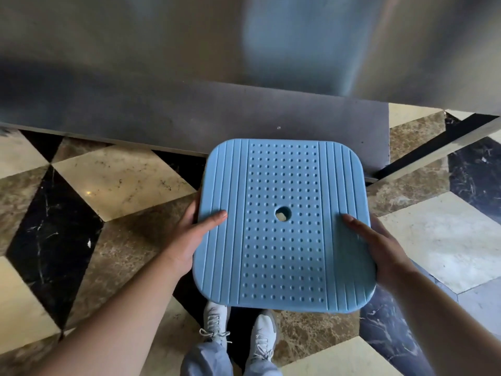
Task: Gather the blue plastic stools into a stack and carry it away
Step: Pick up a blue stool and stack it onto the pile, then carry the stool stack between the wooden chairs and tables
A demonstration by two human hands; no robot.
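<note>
Above marble floor [122, 180], both hands grip blue stool [282, 240] edges, legs hidden beneath seat

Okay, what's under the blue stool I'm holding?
Below the blue stool, white sneakers and marble floor show past its near edge, and a speck of floor through the centre hole. The seat hides its own legs and any stools stacked beneath.

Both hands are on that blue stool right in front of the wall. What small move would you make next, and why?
Probably turn away from the grey wall before stepping off. The left hand and right hand already grip opposite edges of the blue stool, thumbs on the seat, but the wall blocks the way ahead. Whether more stools sit under it is hidden.
</note>
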